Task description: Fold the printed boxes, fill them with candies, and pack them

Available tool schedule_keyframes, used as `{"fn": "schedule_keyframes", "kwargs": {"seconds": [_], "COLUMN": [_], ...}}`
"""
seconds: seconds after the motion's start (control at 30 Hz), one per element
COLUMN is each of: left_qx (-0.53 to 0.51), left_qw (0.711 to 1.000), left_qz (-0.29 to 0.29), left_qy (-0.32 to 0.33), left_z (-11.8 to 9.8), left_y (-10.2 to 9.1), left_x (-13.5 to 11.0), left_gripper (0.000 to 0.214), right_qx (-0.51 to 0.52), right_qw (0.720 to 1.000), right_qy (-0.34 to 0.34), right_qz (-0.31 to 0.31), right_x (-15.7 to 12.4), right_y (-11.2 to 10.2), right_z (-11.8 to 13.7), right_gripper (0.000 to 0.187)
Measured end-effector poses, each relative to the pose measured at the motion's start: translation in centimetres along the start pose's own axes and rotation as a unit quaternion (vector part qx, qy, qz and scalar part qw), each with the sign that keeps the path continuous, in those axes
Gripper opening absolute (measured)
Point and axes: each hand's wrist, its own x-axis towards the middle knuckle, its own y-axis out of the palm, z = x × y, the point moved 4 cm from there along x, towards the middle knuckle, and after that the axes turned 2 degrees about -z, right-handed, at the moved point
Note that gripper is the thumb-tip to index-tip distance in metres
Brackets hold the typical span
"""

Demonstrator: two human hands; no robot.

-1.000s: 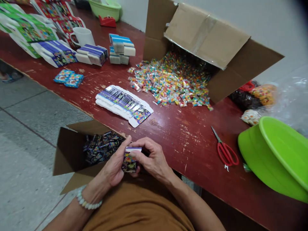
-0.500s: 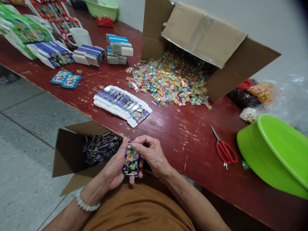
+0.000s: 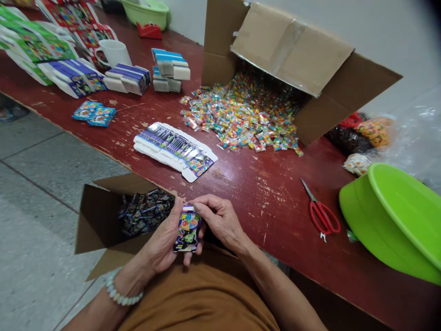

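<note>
My left hand (image 3: 167, 243) holds a small dark purple candy box (image 3: 188, 233) upright in front of my lap, its fingers wrapped behind it. At the box's top end, the thumb and fingers of my right hand (image 3: 218, 218) pinch the edge near a white flap. A fanned row of flat purple candy boxes (image 3: 175, 149) lies on the red table just beyond my hands. Below the table edge, to the left, an open carton (image 3: 94, 220) holds many dark candy boxes (image 3: 146, 211).
Wrapped colourful candies (image 3: 241, 122) spill from a tipped cardboard box (image 3: 292, 50). Red-handled scissors (image 3: 322, 214) and a green basin (image 3: 389, 225) are on the right. Further left stand stacked blue boxes (image 3: 170, 66), a white mug (image 3: 115, 54) and two small blue boxes (image 3: 94, 113).
My right thumb has slid right along the top of the candy box, uncovering the white strip there. More of the box's front shows. The other things have stayed in place.
</note>
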Motion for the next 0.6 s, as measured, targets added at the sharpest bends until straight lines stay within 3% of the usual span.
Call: {"fn": "schedule_keyframes", "kwargs": {"seconds": [0.13,0.2,0.33,0.47,0.6], "left_qx": [-0.012,-0.006,0.044,0.087,0.077], "left_qw": [0.999,0.999,0.999,0.995,0.996], "left_qz": [0.015,0.011,-0.007,-0.026,-0.038], "left_qy": [-0.037,-0.04,0.003,0.048,0.031], "left_z": [0.0,0.2,0.3,0.0,-0.2], "left_y": [0.2,0.2,0.0,-0.4,-0.6], "left_x": [0.0,0.0,0.1,0.3,0.4], "left_gripper": [0.055,0.053,0.056,0.072,0.062], "right_qx": [-0.088,-0.066,0.042,0.094,0.057], "right_qw": [0.986,0.992,0.998,0.995,0.998], "right_qy": [-0.143,-0.106,0.044,0.025,-0.028], "right_qz": [0.019,0.007,0.016,-0.003,0.016], "right_x": [-0.3,-0.1,0.4,0.3,-0.1], "right_y": [-0.8,-1.2,-1.0,-0.2,0.1], "right_z": [0.9,0.6,-0.2,0.0,0.0], "right_gripper": [0.019,0.019,0.031,0.037,0.03]}}
